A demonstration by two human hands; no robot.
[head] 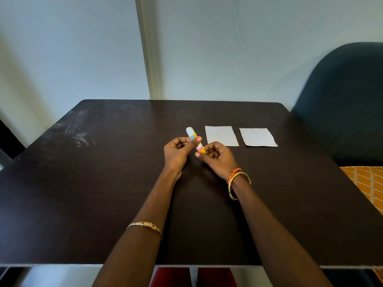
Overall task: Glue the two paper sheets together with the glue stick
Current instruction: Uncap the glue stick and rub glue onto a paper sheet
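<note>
A glue stick [191,134] with a white cap end and a yellow, pink and blue label is held tilted above the dark table [103,183]. My left hand [178,151] grips its upper part near the white cap. My right hand [218,157] holds its lower yellow end. Two small white paper sheets lie flat side by side just beyond my right hand: the nearer sheet [221,135] and, apart from it to the right, the second sheet [258,137].
A dark blue chair back [342,104] stands at the table's right side, with an orange patterned cushion [366,183] below it. A pale wall runs behind the table's far edge. White scuff marks [78,131] show on the far left of the tabletop.
</note>
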